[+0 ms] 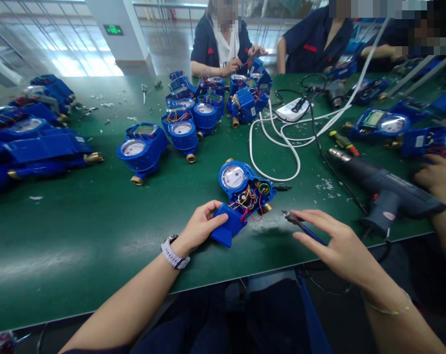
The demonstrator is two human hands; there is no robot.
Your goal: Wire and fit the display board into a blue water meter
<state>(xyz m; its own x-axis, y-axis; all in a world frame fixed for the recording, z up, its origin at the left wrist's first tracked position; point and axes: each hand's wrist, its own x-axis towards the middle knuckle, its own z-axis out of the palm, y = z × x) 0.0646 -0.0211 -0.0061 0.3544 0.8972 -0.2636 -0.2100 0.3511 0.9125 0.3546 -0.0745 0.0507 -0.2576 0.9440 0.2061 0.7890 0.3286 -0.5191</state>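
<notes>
A blue water meter (pixel 233 177) lies on the green table with its housing opened, and coloured wires and a round green-topped part show inside. My left hand (pixel 201 223) grips the meter's blue cover (pixel 226 227), thumb on top, while wires link the cover to the body. To the right, my right hand (pixel 329 241) holds a pair of pliers or cutters (pixel 298 223) with blue handles, the jaws pointing toward the meter and apart from it. Part of the handles is hidden by the hand.
A heat gun (pixel 388 189) lies at right, near a co-worker's hand (pixel 438 177) and a screwdriver (pixel 342 141). A white cable (pixel 298 160) loops behind the meter to a power strip (pixel 292 109). More blue meters (pixel 143 147) stand left and beyond; people sit across the table.
</notes>
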